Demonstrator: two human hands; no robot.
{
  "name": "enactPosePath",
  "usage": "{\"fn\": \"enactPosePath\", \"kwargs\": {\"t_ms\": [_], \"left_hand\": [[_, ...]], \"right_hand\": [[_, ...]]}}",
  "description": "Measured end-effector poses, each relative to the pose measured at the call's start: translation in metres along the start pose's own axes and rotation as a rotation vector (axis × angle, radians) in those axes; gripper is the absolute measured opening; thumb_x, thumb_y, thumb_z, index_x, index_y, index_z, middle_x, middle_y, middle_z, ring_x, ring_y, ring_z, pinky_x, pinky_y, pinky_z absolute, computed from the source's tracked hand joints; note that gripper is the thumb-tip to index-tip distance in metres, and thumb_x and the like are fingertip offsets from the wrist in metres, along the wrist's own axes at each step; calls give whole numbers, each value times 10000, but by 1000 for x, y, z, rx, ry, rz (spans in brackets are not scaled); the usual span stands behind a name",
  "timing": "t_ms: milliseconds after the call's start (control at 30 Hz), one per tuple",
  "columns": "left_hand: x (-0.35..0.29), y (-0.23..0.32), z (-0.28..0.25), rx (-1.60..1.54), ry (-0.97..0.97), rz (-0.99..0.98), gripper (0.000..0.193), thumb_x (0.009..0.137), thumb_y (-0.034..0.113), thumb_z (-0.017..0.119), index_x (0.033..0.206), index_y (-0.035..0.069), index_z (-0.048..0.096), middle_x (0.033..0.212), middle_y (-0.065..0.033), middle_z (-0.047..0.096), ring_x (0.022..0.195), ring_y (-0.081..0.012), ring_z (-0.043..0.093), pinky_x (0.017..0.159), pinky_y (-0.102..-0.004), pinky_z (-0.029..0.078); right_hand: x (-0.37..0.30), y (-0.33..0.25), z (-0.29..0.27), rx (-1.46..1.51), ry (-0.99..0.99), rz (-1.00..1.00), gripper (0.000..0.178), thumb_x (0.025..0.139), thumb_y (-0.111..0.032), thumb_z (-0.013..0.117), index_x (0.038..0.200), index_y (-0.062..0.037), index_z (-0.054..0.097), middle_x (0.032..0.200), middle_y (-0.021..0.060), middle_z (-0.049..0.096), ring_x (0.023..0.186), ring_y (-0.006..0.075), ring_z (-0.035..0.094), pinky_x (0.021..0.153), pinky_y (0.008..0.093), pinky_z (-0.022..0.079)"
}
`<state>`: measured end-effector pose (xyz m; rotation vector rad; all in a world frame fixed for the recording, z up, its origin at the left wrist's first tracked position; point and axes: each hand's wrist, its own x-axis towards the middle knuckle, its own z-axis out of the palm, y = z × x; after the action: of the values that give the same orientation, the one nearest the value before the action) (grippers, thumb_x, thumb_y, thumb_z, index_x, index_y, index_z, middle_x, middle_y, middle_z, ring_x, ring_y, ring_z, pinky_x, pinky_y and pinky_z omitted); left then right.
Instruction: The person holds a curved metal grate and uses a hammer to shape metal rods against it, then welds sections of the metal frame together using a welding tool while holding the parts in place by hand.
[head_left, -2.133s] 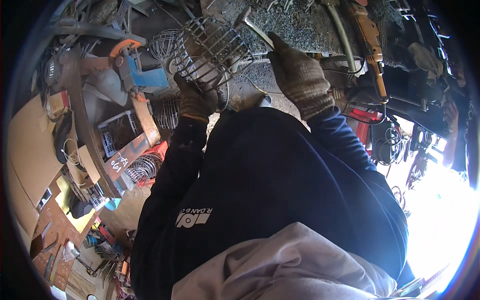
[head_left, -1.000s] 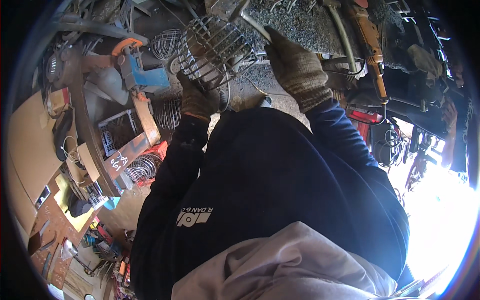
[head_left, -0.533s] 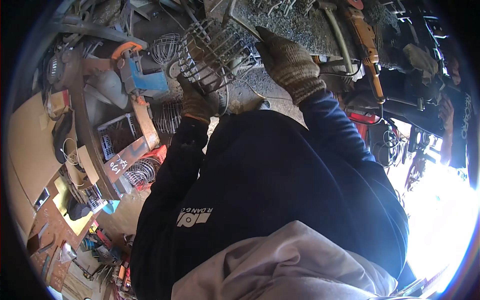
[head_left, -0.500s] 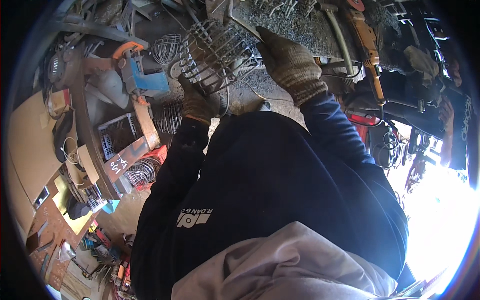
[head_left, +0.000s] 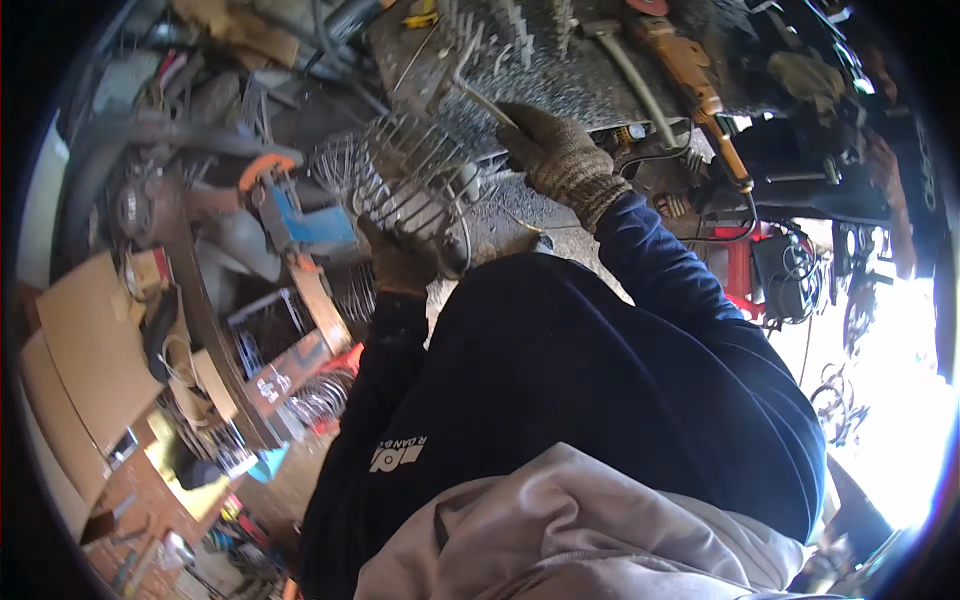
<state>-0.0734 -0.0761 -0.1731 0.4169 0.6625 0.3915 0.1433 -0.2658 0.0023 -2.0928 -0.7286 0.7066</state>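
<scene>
A round basket-like cage of metal rods [head_left: 405,170] is tilted at the near edge of the workbench. My gloved left hand [head_left: 400,258] is closed on its near left side; the fingertips are partly hidden by the rods. In my gloved right hand [head_left: 555,150] is a bent metal rod [head_left: 470,82], gripped at its near end, its hooked far end pointing up and left over the bench. The rod stands to the right of the cage, apart from it as far as I can see. Both gloves are brown knit.
The dark bench [head_left: 590,85] is strewn with metal bits and bears a hammer [head_left: 635,85] and an orange angle grinder [head_left: 690,75]. A blue vise-like tool [head_left: 305,215] stands on the left. Coiled metal rings [head_left: 320,400] lie lower left. A co-worker's arm [head_left: 890,190] shows at far right.
The whole view has swung, so bench and surroundings sit differently in the picture. My hands keep their holds on the cage and the bent rod, with only slight movement.
</scene>
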Motion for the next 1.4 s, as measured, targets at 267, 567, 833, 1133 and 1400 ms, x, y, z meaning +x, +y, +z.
{"fn": "enactPosePath", "kwargs": {"t_ms": [267,567,833,1133,1400], "left_hand": [[-27,54,-16,-167,-248,-94,545,943,642,480,1125,153,642,886,-18,657,751,-182,618,712,-416,530],[-55,124,105,292,104,256,693,919,694,469,1319,139,579,1209,-73,645,1090,-288,596,1005,-474,452],[-80,153,127,932,107,660,518,978,414,605,1300,10,565,1245,-88,620,1088,-184,593,945,-325,477],[-146,161,126,1155,266,758,359,937,395,646,941,36,626,792,15,567,726,-102,511,648,-281,420],[-113,198,18,1820,34,1025,188,925,229,636,849,61,599,706,-65,537,636,-175,535,565,-355,413]], "right_hand": [[-38,49,-49,296,-40,328,420,990,-319,560,1324,-65,575,806,48,651,613,110,625,523,270,525],[-21,56,-73,-341,126,156,425,922,-375,575,1214,-74,645,1071,209,692,1075,386,635,920,470,485],[-34,93,-81,-276,546,-247,372,976,-258,543,1309,-109,615,1097,157,698,923,293,682,804,385,528],[-4,4,-65,478,278,-484,555,994,-235,587,1466,-3,411,1252,83,595,841,76,551,763,233,499],[127,-139,-26,365,10,-428,575,938,-344,629,1363,27,519,1030,107,668,813,154,611,753,298,511]]}}
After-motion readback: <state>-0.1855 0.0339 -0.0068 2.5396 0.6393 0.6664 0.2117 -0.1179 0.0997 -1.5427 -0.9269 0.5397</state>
